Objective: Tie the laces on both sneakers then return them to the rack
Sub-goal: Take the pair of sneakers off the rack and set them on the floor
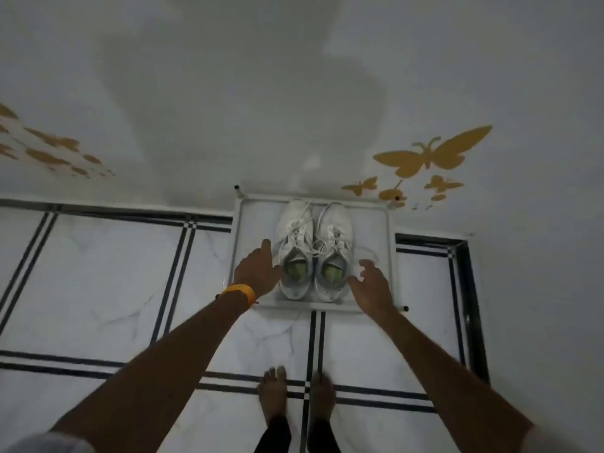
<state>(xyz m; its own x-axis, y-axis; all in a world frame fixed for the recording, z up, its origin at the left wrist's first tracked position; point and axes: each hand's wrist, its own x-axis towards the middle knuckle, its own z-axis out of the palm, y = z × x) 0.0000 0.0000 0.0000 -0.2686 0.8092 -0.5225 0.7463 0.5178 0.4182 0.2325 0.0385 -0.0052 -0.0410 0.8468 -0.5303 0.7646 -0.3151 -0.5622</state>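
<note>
Head view, looking down. Two white lace-up sneakers, the left sneaker (294, 253) and the right sneaker (333, 256), stand side by side, touching, heels toward the person, on the top shelf of a white metal-framed shoe rack (390, 243) set against the wall. Their white laces (367, 251) appear loose, trailing over the uppers and onto the shelf at the right, so the step in hand is judged to be lifting the pair off for tying. The left hand (256, 268), with a yellow wristband (238, 291), lies open with fingers extended just beside, possibly touching, the outer flank of the left sneaker. The right hand (371, 282) is open, fingers curled, near the right sneaker's outer heel; neither grip holds anything. To do this well, each hand should close on its shoe at the heel collar, clear of the loose laces, and lift both level so no lace snags on the frame.
</note>
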